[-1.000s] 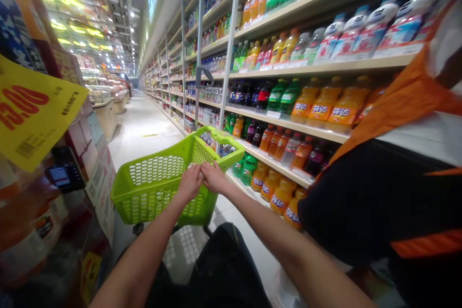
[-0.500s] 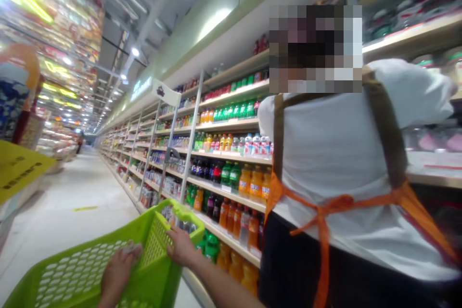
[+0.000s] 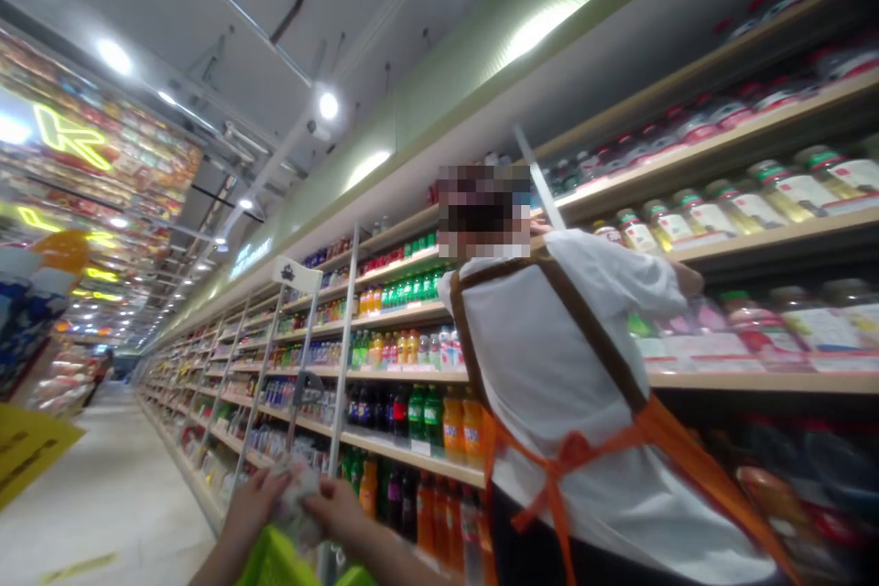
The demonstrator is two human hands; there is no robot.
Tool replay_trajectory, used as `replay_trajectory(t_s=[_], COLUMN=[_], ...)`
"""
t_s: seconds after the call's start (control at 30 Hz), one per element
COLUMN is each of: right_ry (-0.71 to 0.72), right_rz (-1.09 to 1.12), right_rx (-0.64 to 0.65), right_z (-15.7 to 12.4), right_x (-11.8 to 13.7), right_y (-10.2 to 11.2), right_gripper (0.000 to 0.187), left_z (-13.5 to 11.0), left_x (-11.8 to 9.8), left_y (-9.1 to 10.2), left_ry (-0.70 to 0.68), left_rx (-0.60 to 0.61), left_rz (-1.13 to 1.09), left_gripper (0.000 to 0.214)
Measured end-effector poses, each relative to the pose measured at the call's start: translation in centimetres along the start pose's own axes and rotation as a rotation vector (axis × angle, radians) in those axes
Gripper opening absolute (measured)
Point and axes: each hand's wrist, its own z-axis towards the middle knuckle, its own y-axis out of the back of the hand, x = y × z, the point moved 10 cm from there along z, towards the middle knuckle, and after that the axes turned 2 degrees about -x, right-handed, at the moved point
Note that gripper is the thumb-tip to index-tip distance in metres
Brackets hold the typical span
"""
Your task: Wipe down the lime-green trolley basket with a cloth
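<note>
Pale crumpled item [image 3: 299,499], bottom of frame left of centre — pinched between left hand [image 3: 253,504] and right hand [image 3: 340,511], fingers curled on it, neither nearer; long axis unclear — green cart [image 3: 276,562] just below.

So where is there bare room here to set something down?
The pale aisle floor looks open, between the yellow sign on the left and the long shelving on the right. It's crowded along the bottles, with a person in white close by, and low down, where left hand and right hand hold a pale item above the green basket.
</note>
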Motion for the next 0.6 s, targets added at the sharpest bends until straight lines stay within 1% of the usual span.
replay_trajectory(t_s=[0.03, 0.07, 0.1, 0.13, 0.17, 0.2, 0.23, 0.27, 0.3, 0.33, 0.37, 0.4, 0.43, 0.5, 0.53, 0.57, 0.6], right_ry=[0.016, 0.031, 0.046, 0.063, 0.079, 0.09, 0.095, 0.09, 0.078, 0.058, 0.032, 0.006, -0.021, -0.073, -0.109, -0.135, -0.168], right_rz=[0.021, 0.028, 0.023, 0.01, -0.003, -0.006, 0.008, 0.039, 0.081, 0.132, 0.185, 0.231, 0.26, 0.249, 0.176, 0.064, 0.041], right_rx=[-0.015, -0.028, -0.042, -0.058, -0.074, -0.088, -0.094, -0.098, -0.102, -0.106, -0.107, -0.104, -0.098, -0.075, -0.072, -0.083, -0.051], right_z=[0.0, 0.0, 0.0, 0.0, 0.1, 0.2, 0.4, 0.5, 0.6, 0.7, 0.6, 0.4, 0.1, -0.7, -1.2, -1.6, -2.0], right_x=[0.7, 1.4, 2.0, 2.5, 2.8, 2.9, 2.9, 2.5, 2.0, 1.3, 0.3, -0.7, -1.9, -4.4, -5.9, -7.4, -9.0], right_y=[0.1, 0.1, -0.1, -0.2, -0.4, -0.7, -1.0, -1.5, -1.9, -2.4, -2.9, -3.6, -4.3, -5.7, -6.2, -6.4, -6.9], right_gripper=[0.017, 0.014, 0.012, 0.011, 0.012, 0.014, 0.016, 0.018, 0.019, 0.02, 0.02, 0.021, 0.021, 0.02, 0.019, 0.019, 0.02], left_z=[0.4, 0.6, 0.7, 0.6, 0.2, -0.2, -0.4, -0.5, -0.5, -0.6, -0.8, -1.2, -1.8, -3.0, -3.6, -4.2, -4.8], left_x=[-0.2, -0.5, -1.1, -2.0, -3.1, -4.0, -4.5, -4.2, -3.3, -1.9, -0.3, 1.4, 3.0, 5.9, 7.3, 8.8, 10.2], left_y=[0.8, 2.0, 3.3, 4.5, 5.3, 5.4, 4.9, 3.8, 2.4, 1.2, 0.2, -0.6, -1.1, -2.0, -2.1, -2.1, -2.2], left_ry=[0.015, 0.022, -0.008, -0.065, -0.142, -0.22, -0.273, -0.281, -0.241, -0.17, -0.094, -0.024, 0.03, 0.088, 0.106, 0.122, 0.123], left_rx=[-0.017, -0.069, -0.157, -0.259, -0.342, -0.373, -0.341, -0.254, -0.143, -0.042, 0.034, 0.082, 0.114, 0.165, 0.163, 0.165, 0.168], left_rz=[0.0, 0.015, 0.067, 0.117, 0.151, 0.163, 0.153, 0.124, 0.081, 0.032, -0.018, -0.065, -0.106, -0.132, -0.1, -0.012, 0.112], left_gripper=[0.024, 0.028, 0.033, 0.037, 0.04, 0.04, 0.038, 0.036, 0.034, 0.034, 0.034, 0.035, 0.036, 0.035, 0.033, 0.03, 0.028])
